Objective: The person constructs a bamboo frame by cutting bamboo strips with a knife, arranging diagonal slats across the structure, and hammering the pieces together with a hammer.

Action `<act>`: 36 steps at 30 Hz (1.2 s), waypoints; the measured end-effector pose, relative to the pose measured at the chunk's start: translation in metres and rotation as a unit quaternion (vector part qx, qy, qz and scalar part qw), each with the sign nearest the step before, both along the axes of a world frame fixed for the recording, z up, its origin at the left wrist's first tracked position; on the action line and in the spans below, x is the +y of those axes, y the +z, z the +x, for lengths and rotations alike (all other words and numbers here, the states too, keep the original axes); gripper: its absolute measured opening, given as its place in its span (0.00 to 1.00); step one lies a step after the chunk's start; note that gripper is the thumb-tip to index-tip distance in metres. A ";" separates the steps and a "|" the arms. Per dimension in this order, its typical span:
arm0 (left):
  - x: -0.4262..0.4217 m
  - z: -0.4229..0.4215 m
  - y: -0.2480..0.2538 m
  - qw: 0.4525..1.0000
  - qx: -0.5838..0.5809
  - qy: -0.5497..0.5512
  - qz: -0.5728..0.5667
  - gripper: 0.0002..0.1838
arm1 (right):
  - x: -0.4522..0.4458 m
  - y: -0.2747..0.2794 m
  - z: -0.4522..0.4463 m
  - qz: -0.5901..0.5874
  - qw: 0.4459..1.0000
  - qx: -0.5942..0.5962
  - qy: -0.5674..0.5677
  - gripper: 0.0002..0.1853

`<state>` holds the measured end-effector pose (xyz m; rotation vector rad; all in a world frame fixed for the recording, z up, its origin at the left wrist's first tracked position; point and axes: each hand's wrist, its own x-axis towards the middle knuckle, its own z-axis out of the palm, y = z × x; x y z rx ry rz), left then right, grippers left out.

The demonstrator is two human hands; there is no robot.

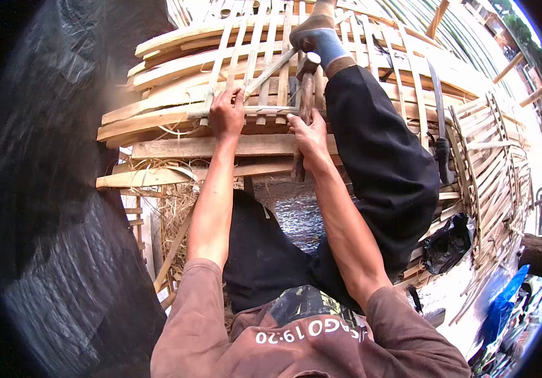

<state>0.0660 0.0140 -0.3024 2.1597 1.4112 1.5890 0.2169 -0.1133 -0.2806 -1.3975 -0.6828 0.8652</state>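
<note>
My left hand is closed at the left part of a bamboo frame, its fingers pinching the lower end of a pale strip that slants up to the right. Several upright slats stand side by side in the frame, crossed near their lower ends by a thin pale strip. On the right, my right hand is wrapped round the wooden handle of a hammer, whose head points away from me. The thumb of that hand rests by the right end of the cross strip.
Wooden planks form the work surface. My socked foot rests on the slats. A long blade with a dark handle lies right of my leg, near a black plastic bag. Dark sheeting hangs at the left.
</note>
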 end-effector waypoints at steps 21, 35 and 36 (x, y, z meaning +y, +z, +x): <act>0.003 -0.007 0.008 0.989 -0.106 -0.021 -0.104 0.13 | -0.053 0.041 -0.009 0.003 0.999 -0.014 0.036 0.12; -0.005 -0.004 0.016 0.993 -0.038 -0.024 -0.110 0.12 | -0.058 0.021 -0.017 -0.011 0.998 -0.051 0.041 0.14; -0.004 -0.003 0.014 0.992 -0.054 -0.031 -0.114 0.13 | -0.057 0.018 -0.015 -0.018 0.998 -0.044 0.041 0.13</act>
